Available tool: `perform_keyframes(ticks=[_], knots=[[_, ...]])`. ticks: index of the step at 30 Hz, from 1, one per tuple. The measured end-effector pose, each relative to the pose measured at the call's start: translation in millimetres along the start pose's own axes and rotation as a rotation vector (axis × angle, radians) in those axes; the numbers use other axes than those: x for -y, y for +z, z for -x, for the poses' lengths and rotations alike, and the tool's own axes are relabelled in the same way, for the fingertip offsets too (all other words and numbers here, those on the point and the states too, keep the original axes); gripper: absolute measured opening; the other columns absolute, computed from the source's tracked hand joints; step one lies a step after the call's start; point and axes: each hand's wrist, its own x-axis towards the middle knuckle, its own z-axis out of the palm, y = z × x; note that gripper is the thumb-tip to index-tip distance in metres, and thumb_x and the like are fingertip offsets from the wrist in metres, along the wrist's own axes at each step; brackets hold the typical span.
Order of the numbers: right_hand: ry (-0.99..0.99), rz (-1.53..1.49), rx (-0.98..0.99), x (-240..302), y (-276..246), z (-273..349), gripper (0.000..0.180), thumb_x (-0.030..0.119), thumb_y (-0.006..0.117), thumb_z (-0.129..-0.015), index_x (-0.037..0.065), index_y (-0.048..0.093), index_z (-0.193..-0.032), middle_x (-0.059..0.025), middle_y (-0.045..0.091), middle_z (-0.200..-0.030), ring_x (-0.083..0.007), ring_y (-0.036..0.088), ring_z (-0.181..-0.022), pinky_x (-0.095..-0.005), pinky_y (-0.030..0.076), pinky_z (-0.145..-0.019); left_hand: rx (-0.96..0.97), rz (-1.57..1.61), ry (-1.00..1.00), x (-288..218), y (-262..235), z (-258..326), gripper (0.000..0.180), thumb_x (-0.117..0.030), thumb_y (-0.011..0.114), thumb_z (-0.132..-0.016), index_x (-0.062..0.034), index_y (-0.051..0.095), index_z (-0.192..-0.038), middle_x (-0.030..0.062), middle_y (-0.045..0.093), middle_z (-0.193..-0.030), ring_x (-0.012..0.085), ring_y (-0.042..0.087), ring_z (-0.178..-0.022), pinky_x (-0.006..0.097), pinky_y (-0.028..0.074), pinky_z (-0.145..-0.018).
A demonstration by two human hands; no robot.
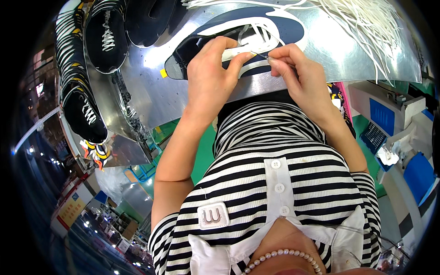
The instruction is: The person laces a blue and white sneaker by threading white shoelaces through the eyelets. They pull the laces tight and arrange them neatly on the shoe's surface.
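Observation:
A navy and white sneaker lies on its side on the metal table, with white lace looped across its opening. My left hand grips the shoe's eyelet edge, the thumb bent towards the fingers. Close by on the right, my right hand pinches a thin dark metal hook-like tool between thumb and fingertips. The tool's tip reaches to the eyelet edge beside my left thumb. Its exact shape is too small to tell.
A bundle of loose white laces spreads over the table's right side. Dark laced shoes stand at the left, beside a long row of shoes. A yellow tag lies near the sneaker's heel. Grey and blue equipment stands at right.

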Motion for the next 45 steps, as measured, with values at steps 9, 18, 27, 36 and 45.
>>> perform_keyframes(ticks=[9, 18, 27, 36, 45], knots=[[0.143, 0.040, 0.035, 5.8, 11.1, -9.5, 0.015, 0.015, 0.060, -0.096, 0.002, 0.054, -0.100, -0.0149, 0.068, -0.078, -0.0327, 0.067, -0.070, -0.0389, 0.051, -0.062, -0.043, 0.075, 0.195, 6.0, 7.5, 3.2, 0.021, -0.012, 0.080, -0.080, -0.0002, 0.067, -0.092, 0.0118, 0.069, -0.080, 0.0219, 0.065, -0.066, 0.030, 0.050, -0.060], [0.139, 0.344, 0.188, 14.0, -35.6, -19.8, 0.020, 0.018, 0.070, -0.086, 0.006, 0.060, -0.097, -0.0090, 0.066, -0.072, -0.0234, 0.065, -0.064, -0.0345, 0.048, -0.056, -0.079, 0.021, 0.261, 12.8, 10.8, 14.4, 0.021, -0.007, 0.078, -0.081, -0.0019, 0.061, -0.091, 0.0115, 0.064, -0.076, 0.0279, 0.062, -0.063, 0.034, 0.048, -0.056], [-0.179, 0.448, 0.461, 28.7, -15.7, -64.4, 0.019, 0.013, 0.066, -0.084, 0.006, 0.068, -0.102, -0.0139, 0.069, -0.079, -0.0309, 0.067, -0.074, -0.0390, 0.051, -0.067, -0.128, 0.042, 0.525, 17.7, 9.4, 18.7, 0.022, 0.000, 0.078, -0.076, -0.0032, 0.058, -0.086, 0.0090, 0.058, -0.071, 0.0264, 0.057, -0.058, 0.035, 0.045, -0.052], [-0.155, -0.295, -0.001, 37.7, -58.1, -83.9, 0.019, 0.013, 0.064, -0.093, 0.003, 0.070, -0.108, -0.0062, 0.071, -0.098, -0.0156, 0.068, -0.091, -0.0286, 0.052, -0.088, -0.004, 0.075, 0.421, 17.0, 0.0, 16.3, 0.028, -0.005, 0.079, -0.078, -0.0008, 0.057, -0.094, 0.0112, 0.061, -0.076, 0.0289, 0.061, -0.063, 0.035, 0.047, -0.055], [0.146, -0.234, 0.211, 14.5, 10.7, -73.2, 0.011, 0.009, 0.067, -0.089, 0.001, 0.068, -0.096, 0.0013, 0.065, -0.095, -0.0083, 0.059, -0.090, -0.0233, 0.046, -0.084, -0.068, 0.332, -0.223, 15.8, 2.3, 9.0, 0.056, -0.033, 0.079, -0.082, -0.0003, 0.054, -0.119, 0.0152, 0.069, -0.093, 0.0290, 0.064, -0.081, 0.040, 0.050, -0.074]])
